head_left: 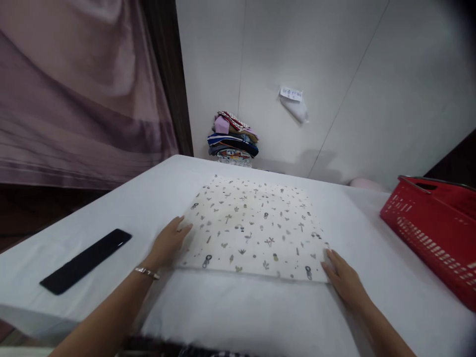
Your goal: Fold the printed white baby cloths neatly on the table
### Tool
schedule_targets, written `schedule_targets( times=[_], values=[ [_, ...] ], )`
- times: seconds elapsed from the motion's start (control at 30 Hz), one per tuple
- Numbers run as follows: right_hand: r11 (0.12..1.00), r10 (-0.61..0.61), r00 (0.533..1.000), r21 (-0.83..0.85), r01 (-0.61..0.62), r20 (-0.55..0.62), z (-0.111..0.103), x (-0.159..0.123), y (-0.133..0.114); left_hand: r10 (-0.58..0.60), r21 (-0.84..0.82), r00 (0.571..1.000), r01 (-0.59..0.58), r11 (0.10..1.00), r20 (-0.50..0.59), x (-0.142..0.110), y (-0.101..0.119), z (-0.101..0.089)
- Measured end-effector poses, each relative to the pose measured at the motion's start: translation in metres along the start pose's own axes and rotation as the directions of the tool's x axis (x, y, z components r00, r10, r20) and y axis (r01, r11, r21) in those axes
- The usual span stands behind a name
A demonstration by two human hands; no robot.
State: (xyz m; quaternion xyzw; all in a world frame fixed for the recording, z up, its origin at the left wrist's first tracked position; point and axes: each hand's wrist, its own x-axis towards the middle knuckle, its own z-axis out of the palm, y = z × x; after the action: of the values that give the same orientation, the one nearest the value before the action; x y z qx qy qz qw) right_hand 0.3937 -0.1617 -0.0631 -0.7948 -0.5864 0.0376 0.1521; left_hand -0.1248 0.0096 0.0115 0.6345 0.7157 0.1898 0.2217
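Observation:
A cream cloth [253, 225] printed with small dark motifs lies spread flat on the white table [260, 317]. My left hand [168, 243] rests at the cloth's near left corner, fingers stretched out flat on its edge, a bracelet on the wrist. My right hand [344, 280] lies flat at the near right corner, fingers extended and touching the cloth's edge. Neither hand grips anything.
A long black flat object [86, 260] lies on the table to the left. A red plastic basket [435, 233] stands at the right edge. A stack of folded clothes [232, 141] sits at the far side against the white wall. A mauve curtain [82, 89] hangs at the left.

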Motion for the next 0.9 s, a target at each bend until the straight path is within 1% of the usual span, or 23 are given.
schedule_targets(
  times=[0.07,0.17,0.2,0.3,0.4,0.5,0.6,0.63,0.67,0.73,0.77,0.8,0.83,0.9],
  values=[
    [0.999,0.030,0.999,-0.037,-0.031,-0.015,-0.008,-0.015,-0.006,-0.049,0.057,0.999,0.048,0.997,0.018,-0.010,-0.005,-0.010],
    [0.994,0.093,0.996,-0.053,-0.094,-0.016,-0.019,-0.023,-0.013,-0.037,0.178,0.999,0.041,0.983,-0.024,-0.023,-0.017,-0.017],
    [0.993,0.109,0.994,-0.053,-0.109,-0.009,-0.022,-0.023,-0.015,-0.044,0.198,0.999,0.049,0.979,-0.030,-0.027,-0.021,-0.018],
    [0.985,0.162,0.986,-0.063,-0.159,0.032,-0.028,-0.017,-0.017,-0.117,0.203,0.993,0.115,0.972,-0.004,-0.036,-0.028,-0.018],
    [0.971,0.239,0.964,-0.052,-0.234,0.116,-0.033,-0.006,-0.014,-0.118,0.178,0.993,0.117,0.977,-0.005,-0.043,-0.030,-0.018],
    [0.958,0.279,0.942,0.015,-0.286,0.184,-0.036,0.004,-0.010,-0.086,0.165,0.996,0.091,0.982,-0.032,-0.046,-0.033,-0.016],
    [0.917,0.328,0.926,0.172,-0.359,0.184,-0.040,0.008,-0.009,-0.086,0.115,0.993,0.094,0.989,-0.077,-0.047,-0.038,-0.015],
    [0.879,0.359,0.914,0.259,-0.399,0.190,-0.041,0.007,-0.010,-0.089,0.096,0.992,0.098,0.991,-0.088,-0.047,-0.040,-0.014],
    [0.822,0.390,0.899,0.364,-0.438,0.199,-0.041,0.005,-0.012,-0.092,0.081,0.991,0.100,0.992,-0.097,-0.048,-0.041,-0.014],
    [0.658,0.437,0.871,0.580,-0.480,0.226,-0.042,0.000,-0.016,-0.096,0.057,0.989,0.103,0.993,-0.108,-0.048,-0.043,-0.013],
    [0.570,0.450,0.862,0.667,-0.479,0.234,-0.042,-0.003,-0.018,-0.096,0.042,0.988,0.102,0.994,-0.117,-0.048,-0.043,-0.012],
    [0.496,0.455,0.858,0.732,-0.468,0.240,-0.041,-0.006,-0.019,-0.095,0.018,0.987,0.098,0.995,-0.129,-0.048,-0.043,-0.012],
    [0.440,0.453,0.857,0.775,-0.453,0.244,-0.040,-0.008,-0.020,-0.092,-0.017,0.985,0.090,0.996,-0.145,-0.048,-0.042,-0.012],
    [0.376,0.431,0.865,0.820,-0.432,0.258,-0.038,-0.013,-0.021,-0.100,-0.112,0.979,0.081,0.990,-0.177,-0.049,-0.040,-0.010]
  ],
)
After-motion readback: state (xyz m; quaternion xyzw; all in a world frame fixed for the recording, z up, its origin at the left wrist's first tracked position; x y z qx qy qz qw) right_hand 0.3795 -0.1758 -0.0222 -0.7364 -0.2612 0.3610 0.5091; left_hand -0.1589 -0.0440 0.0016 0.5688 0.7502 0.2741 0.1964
